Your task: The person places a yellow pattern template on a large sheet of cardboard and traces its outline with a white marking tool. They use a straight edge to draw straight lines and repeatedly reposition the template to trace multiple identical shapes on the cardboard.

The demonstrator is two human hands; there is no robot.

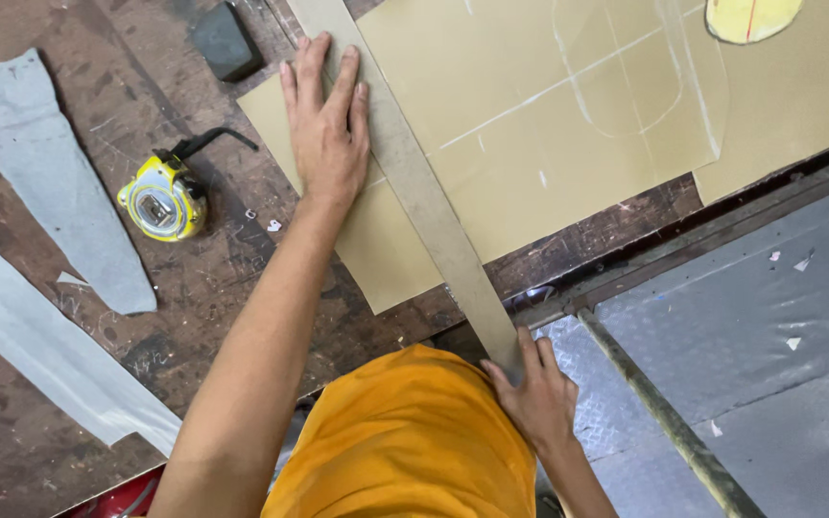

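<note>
Left hand [326, 125] flat, fingers spread, pinning the long straightedge [414, 182] onto the tan sheet [530, 115]. Right hand [534, 398] grips the straightedge's near end, which overhangs the surface [242, 288] edge. Straightedge runs diagonally across the sheet's left part. Yellow tape measure [163, 199] sits well left of the sheet; grey strips [59, 182] farther left. Bare wood between.

A workshop is shown. A scarred, stained wooden bench [242, 278] fills the left of the frame, with a yellow tape measure [161, 200] at centre left and grey cut strips [59, 182] beside it. Chalk-marked tan sheet material [549, 105] is spread at upper centre, and metal tread-plate flooring [769, 317] is seen at lower right.
</note>
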